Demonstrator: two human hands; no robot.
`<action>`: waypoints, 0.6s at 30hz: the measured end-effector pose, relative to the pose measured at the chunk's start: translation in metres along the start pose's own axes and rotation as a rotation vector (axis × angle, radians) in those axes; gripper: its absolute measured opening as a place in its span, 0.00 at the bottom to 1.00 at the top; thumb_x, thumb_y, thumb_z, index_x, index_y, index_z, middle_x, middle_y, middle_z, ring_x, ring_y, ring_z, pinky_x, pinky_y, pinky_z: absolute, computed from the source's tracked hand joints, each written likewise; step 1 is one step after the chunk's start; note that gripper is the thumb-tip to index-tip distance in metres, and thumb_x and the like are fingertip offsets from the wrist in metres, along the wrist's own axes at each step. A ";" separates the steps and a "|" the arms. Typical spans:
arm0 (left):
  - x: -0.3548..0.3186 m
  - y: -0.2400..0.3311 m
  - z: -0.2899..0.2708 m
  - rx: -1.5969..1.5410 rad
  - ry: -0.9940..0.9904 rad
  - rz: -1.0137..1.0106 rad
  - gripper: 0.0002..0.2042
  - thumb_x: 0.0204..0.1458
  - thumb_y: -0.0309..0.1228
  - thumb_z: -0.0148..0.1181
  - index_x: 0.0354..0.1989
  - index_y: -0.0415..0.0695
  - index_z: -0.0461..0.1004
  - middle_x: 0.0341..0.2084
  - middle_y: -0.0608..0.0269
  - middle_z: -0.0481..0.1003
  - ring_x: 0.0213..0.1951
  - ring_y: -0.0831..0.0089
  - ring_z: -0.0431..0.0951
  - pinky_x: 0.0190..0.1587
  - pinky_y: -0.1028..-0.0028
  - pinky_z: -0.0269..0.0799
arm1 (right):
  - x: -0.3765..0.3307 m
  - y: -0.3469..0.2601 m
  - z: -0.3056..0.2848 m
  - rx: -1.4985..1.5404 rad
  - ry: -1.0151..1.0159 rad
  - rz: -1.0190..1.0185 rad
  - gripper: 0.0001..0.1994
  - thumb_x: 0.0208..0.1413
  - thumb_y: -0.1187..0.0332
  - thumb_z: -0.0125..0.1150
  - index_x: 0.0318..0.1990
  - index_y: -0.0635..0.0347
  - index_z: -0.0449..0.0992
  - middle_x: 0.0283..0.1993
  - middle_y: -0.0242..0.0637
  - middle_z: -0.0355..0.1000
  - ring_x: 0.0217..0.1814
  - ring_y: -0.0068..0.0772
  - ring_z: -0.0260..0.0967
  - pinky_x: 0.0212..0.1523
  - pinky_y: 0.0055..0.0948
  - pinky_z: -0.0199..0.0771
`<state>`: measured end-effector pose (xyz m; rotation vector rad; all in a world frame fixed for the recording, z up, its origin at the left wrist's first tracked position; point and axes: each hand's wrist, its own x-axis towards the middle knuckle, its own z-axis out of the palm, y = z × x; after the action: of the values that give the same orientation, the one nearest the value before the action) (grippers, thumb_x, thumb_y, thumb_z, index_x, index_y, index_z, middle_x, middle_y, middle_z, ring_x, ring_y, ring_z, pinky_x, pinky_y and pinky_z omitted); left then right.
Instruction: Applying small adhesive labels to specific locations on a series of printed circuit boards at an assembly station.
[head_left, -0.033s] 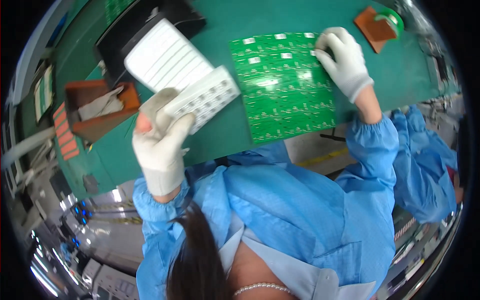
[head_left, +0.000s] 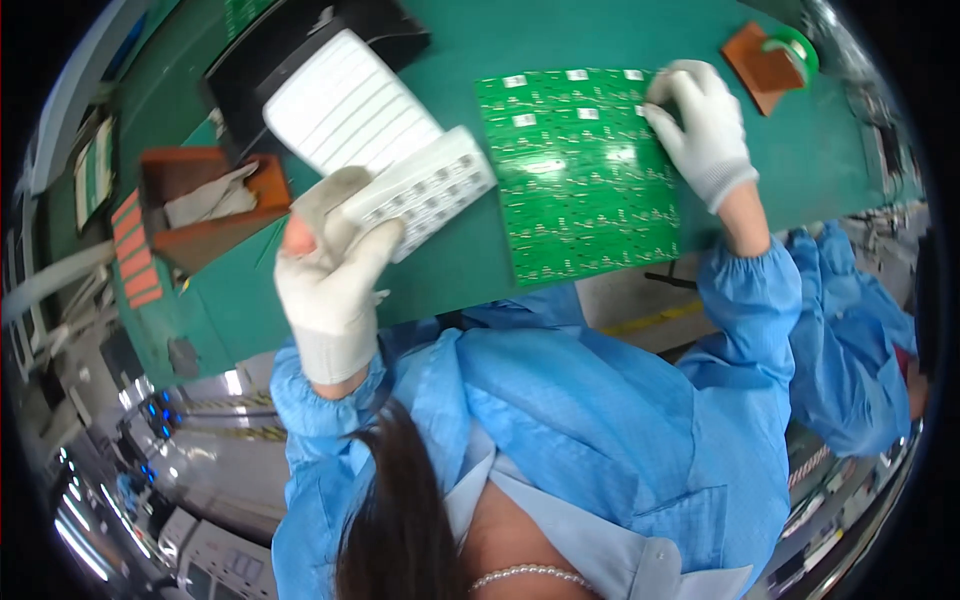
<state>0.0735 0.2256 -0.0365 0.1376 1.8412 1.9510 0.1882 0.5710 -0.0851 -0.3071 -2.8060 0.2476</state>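
My left hand (head_left: 335,275), in a white glove with a bare fingertip showing, grips a white sheet of labels (head_left: 440,185) with rows of small dark-marked squares. The sheet is tilted above the bench, left of a green circuit board panel (head_left: 590,200) that lies flat. Several small white labels (head_left: 524,120) sit along the panel's far part. My right hand (head_left: 705,130), also gloved, is at the panel's far right edge. Its thumb and forefinger are closed in at a small white label (head_left: 640,111) there, partly hidden by the fingertips.
A white ridged pad (head_left: 345,105) leans on a black tray (head_left: 245,100) at the far left. Next to it stands an orange-brown bin (head_left: 215,222) with crumpled material inside. A brown holder with a green tape roll (head_left: 795,52) is at the far right. A person's blue sleeve (head_left: 850,340) shows on the right.
The whole scene sits slightly further right in the view. Both hands keep nearly the same pose and hold, with no other clear change.
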 end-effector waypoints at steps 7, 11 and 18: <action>-0.004 0.006 0.007 -0.061 -0.036 -0.020 0.25 0.46 0.14 0.63 0.56 0.33 0.66 0.45 0.49 0.77 0.48 0.65 0.78 0.53 0.71 0.73 | -0.001 -0.094 -0.035 0.493 0.109 -0.061 0.25 0.47 0.74 0.67 0.55 0.64 0.70 0.51 0.39 0.72 0.52 0.33 0.71 0.57 0.34 0.67; -0.008 0.008 0.010 -0.042 -0.029 -0.004 0.28 0.46 0.13 0.62 0.59 0.34 0.64 0.46 0.50 0.76 0.51 0.64 0.77 0.55 0.70 0.73 | 0.004 -0.143 -0.013 1.172 -0.212 0.108 0.23 0.52 0.81 0.60 0.58 0.67 0.67 0.54 0.40 0.72 0.51 0.28 0.72 0.62 0.35 0.63; -0.009 0.005 0.011 0.069 -0.207 0.099 0.24 0.46 0.16 0.66 0.55 0.35 0.71 0.48 0.55 0.77 0.49 0.70 0.77 0.52 0.73 0.74 | -0.001 -0.149 -0.019 1.151 -0.229 0.069 0.22 0.53 0.80 0.61 0.57 0.65 0.67 0.54 0.43 0.72 0.52 0.29 0.72 0.63 0.36 0.64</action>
<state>0.0840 0.2322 -0.0288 0.4429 1.7945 1.8602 0.1680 0.4299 -0.0376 -0.0848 -2.3381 1.8572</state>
